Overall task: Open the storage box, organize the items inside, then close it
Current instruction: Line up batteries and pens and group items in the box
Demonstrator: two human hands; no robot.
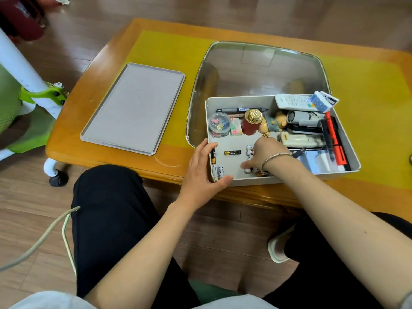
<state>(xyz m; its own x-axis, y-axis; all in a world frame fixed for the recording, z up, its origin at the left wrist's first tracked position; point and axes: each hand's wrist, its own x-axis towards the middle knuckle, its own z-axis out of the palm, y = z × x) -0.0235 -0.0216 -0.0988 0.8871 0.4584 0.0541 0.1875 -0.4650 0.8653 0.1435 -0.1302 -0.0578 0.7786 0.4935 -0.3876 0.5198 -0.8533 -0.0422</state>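
I log a pale grey storage box and matching grey lid on an orange wooden table with a yellow centre panel. Inside I count: black-and-gold battery; white batteries; dark red jar with gold cap; clear tub of multicoloured binder clips; pink-and-green sticky notes; white remote control; blue dotted carton; orange-and-black marker.
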